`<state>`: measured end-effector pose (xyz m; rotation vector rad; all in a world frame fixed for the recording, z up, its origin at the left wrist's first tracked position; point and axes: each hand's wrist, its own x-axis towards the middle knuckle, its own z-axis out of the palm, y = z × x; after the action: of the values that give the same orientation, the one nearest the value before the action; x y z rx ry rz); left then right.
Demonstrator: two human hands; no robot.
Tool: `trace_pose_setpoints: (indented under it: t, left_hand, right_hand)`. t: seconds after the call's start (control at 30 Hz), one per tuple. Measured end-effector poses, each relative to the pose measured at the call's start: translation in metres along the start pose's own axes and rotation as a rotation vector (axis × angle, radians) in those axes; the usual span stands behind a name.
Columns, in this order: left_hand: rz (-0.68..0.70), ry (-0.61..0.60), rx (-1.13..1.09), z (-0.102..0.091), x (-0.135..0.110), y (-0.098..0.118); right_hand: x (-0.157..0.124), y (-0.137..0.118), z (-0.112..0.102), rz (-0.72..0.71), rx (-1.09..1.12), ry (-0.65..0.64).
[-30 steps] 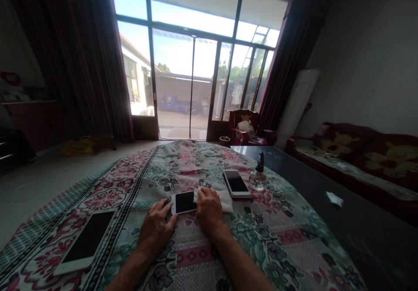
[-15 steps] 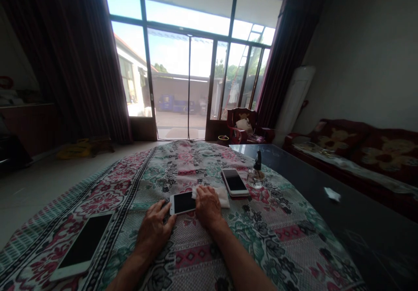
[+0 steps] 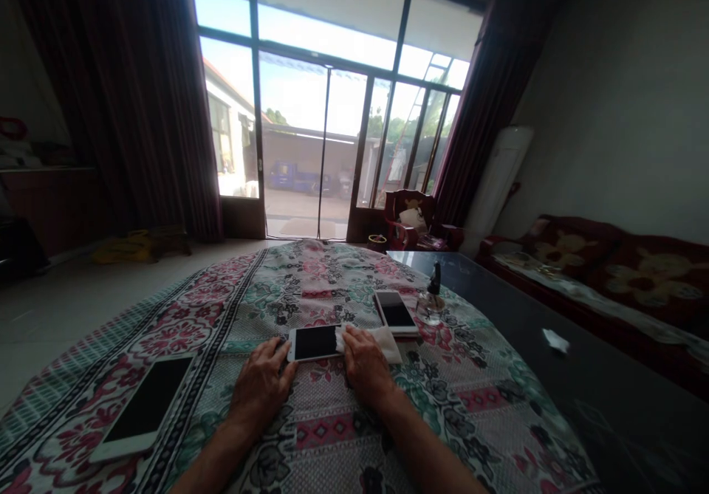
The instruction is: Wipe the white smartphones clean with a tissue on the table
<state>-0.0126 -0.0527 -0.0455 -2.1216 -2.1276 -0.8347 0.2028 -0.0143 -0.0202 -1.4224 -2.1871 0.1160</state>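
A white smartphone [image 3: 314,342] with a dark screen lies flat on the patterned cloth in front of me. My left hand [image 3: 261,377] grips its left end, thumb at the near corner and fingers at the far one. On the phone's right part, my right hand [image 3: 366,365] presses a folded white wipe [image 3: 389,343] down with bent fingers. The wipe covers the right end of the screen and trails off to the right. Just beyond it lies a second white phone [image 3: 395,311], apparently stacked on something thin. A larger white phone [image 3: 145,407] lies at my left.
A clear spray bottle with a black top [image 3: 434,294] stands right of the second phone. The flowered tablecloth [image 3: 326,435] drapes over the table. At right, a crumpled white paper [image 3: 555,341] lies on a dark glossy surface [image 3: 598,405]. A chair [image 3: 413,217] and sofa [image 3: 603,258] stand farther back.
My right hand has slid right along the phone with the wipe, uncovering more of the screen. The left hand stays at the phone's left end. The view has shifted slightly.
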Motion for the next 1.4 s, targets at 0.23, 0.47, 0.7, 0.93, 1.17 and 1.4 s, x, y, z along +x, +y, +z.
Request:
trace_pose_setpoints:
  t: [0.23,0.47,0.7,0.93,1.17,1.4]
  left_hand:
    - [0.009,0.008,0.009,0.002,-0.001,-0.002]
    - [-0.001,-0.001,-0.008,0.001,0.003,-0.002]
    - [-0.002,-0.017,0.031,-0.002,0.005,0.0]
    - [-0.013,-0.048,0.054,-0.004,0.006,0.001]
    - [-0.024,-0.087,0.065,-0.008,0.005,0.004]
    - [-0.02,-0.07,0.073,-0.005,0.006,0.002]
  right_hand:
    - [-0.025,0.003,-0.014,-0.058,0.063,-0.033]
    - [0.009,0.01,-0.007,-0.062,0.038,-0.057]
    - [0.048,0.014,0.002,-0.04,0.007,-0.137]
    - [0.026,0.009,-0.003,-0.091,0.015,-0.131]
    - [-0.02,0.014,-0.021,-0.19,0.075,-0.155]
    - [0.0,0.013,-0.023,-0.159,0.052,-0.15]
